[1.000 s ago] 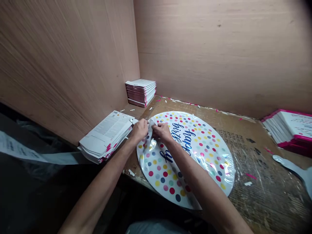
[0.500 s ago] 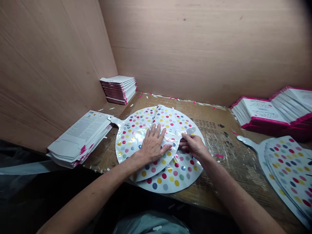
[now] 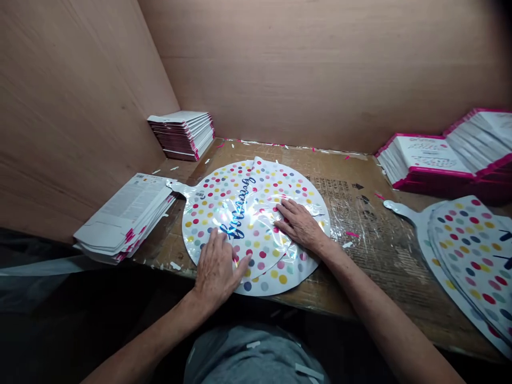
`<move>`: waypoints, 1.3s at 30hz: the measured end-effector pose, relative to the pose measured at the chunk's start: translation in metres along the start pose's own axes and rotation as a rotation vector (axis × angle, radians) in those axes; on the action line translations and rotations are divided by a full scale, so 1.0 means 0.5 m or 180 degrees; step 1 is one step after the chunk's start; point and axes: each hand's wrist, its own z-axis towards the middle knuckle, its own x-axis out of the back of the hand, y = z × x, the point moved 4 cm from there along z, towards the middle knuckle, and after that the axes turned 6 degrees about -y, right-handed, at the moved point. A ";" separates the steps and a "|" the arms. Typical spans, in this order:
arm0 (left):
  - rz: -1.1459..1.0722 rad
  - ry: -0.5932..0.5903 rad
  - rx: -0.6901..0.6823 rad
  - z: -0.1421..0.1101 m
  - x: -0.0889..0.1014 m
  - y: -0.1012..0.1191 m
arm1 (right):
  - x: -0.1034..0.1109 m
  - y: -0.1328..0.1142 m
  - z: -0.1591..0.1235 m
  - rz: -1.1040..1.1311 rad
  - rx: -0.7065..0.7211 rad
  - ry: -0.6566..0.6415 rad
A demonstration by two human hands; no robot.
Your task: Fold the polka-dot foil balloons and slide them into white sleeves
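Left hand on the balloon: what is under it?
The left hand rests on the folded polka-dot foil balloon, beside the blue lettering. Dots show around it; what lies directly beneath the hand is covered and cannot be seen.

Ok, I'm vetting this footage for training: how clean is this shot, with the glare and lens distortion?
Head view: bright glare washes across the glossy white polka-dot foil balloon between the left hand and right hand, hiding some dots; the wide lens makes the pale pinkish wooden wall panel lean and stretches the frame edges; dark shadow fills the lower left corner; the hands look sharp.
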 end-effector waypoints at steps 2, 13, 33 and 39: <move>-0.0335 -0.0490 -0.0002 -0.007 0.015 0.008 | 0.002 0.006 -0.012 0.0097 0.0006 0.0077; -0.0103 -0.1512 0.0685 -0.010 0.014 -0.015 | -0.005 0.011 -0.045 0.0428 0.0014 0.0311; -0.1011 -0.0048 -0.1614 0.152 0.130 0.025 | 0.067 -0.139 -0.201 -0.0064 0.0412 0.0890; -0.1423 -0.1250 -0.1603 0.209 0.015 -0.060 | 0.143 -0.098 -0.091 0.0939 0.0039 -0.0545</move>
